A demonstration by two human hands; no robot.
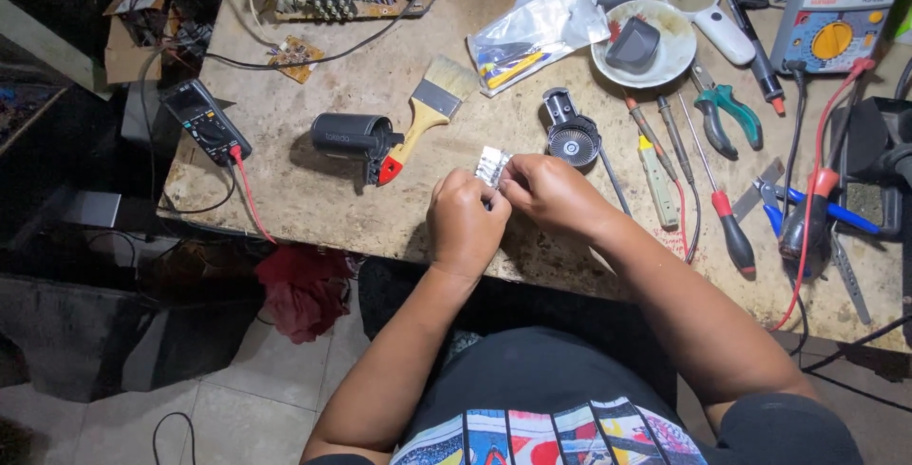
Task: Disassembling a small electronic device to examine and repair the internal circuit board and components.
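Two hands: your left hand [465,223] and right hand [549,191] meet at the near edge of the counter [399,189], each grip pinched shut on one small silvery foil packet [492,167].
Risk: you may tear the foil unevenly; whatever it holds could, I judge, drop off the near edge to the floor.
Risk, right: the small fan part [572,138] sits just beside your knuckles and could get knocked.
Counts: one paintbrush [426,113], one black cylinder [353,134], one multimeter [204,123], one white dish [648,44].
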